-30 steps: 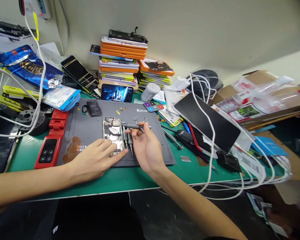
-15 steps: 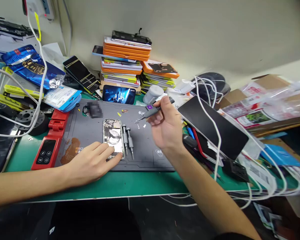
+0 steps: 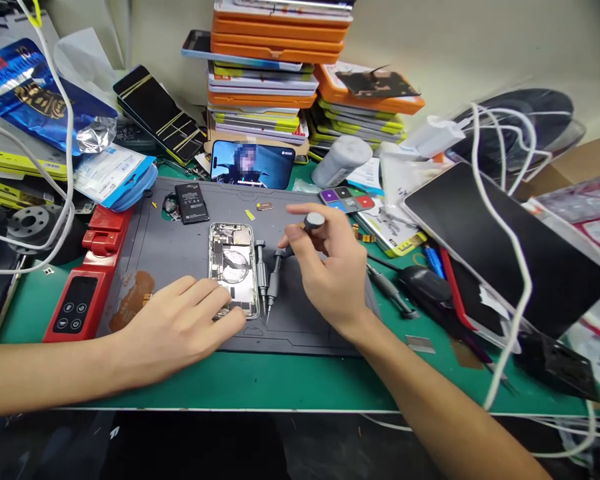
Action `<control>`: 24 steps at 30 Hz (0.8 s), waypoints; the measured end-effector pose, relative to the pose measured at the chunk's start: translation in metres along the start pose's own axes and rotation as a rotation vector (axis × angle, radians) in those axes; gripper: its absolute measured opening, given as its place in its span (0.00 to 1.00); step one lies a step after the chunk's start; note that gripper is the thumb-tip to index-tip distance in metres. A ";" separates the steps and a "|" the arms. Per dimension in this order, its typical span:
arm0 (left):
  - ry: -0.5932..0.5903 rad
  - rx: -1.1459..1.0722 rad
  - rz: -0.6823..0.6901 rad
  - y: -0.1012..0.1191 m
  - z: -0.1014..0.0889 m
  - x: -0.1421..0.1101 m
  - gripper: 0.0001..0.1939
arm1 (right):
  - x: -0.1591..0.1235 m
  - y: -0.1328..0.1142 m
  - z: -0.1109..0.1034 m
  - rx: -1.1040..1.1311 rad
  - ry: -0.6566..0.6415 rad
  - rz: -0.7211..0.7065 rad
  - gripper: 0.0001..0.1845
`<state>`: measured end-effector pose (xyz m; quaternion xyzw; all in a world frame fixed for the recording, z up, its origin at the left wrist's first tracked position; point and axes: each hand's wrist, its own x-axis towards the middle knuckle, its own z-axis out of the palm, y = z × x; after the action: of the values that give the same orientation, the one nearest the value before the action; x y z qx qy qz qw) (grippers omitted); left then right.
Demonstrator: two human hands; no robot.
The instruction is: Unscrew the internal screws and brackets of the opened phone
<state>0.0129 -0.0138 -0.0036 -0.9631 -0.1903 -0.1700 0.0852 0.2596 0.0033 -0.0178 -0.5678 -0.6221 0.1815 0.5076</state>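
Observation:
An opened phone [image 3: 240, 267] lies on the grey mat [image 3: 300, 320], its inner boards and a round coil showing. My left hand [image 3: 185, 317] is over the phone's lower end, fingers bent and thumb at the lower right edge, holding it. In my right hand [image 3: 330, 267] is a grey screwdriver [image 3: 314, 221], gripped between thumb and fingers right of the phone; its tip is hard to make out. Between phone and right hand lie two more screwdrivers, one [image 3: 262, 273] close to the phone and another [image 3: 273, 290] beside it. A black battery [image 3: 193, 203] rests up and left.
A phone playing a video [image 3: 253, 167] leans behind the mat, before stacked orange boxes [image 3: 275, 37]. A red device [image 3: 77, 303] sits left. Rightward are a coloured tile [image 3: 347, 200], another screwdriver [image 3: 391, 290], a dark panel [image 3: 515, 247] and a white cable [image 3: 510, 233].
My right hand has lowered and turned the screwdriver, so its round end cap now shows. My left hand stays on the phone. The view has shifted closer and downward.

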 end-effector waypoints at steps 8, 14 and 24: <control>0.001 0.084 0.060 -0.003 0.001 -0.001 0.07 | -0.008 0.005 0.006 0.139 0.071 -0.120 0.22; -0.021 0.116 0.117 0.000 0.006 -0.006 0.08 | -0.012 0.006 0.004 0.085 0.031 -0.176 0.18; 0.009 0.136 0.150 -0.001 0.003 -0.005 0.09 | -0.013 -0.016 0.005 0.386 0.063 -0.050 0.12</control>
<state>0.0090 -0.0143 -0.0082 -0.9659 -0.1285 -0.1540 0.1636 0.2445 -0.0114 -0.0128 -0.4496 -0.5736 0.2667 0.6307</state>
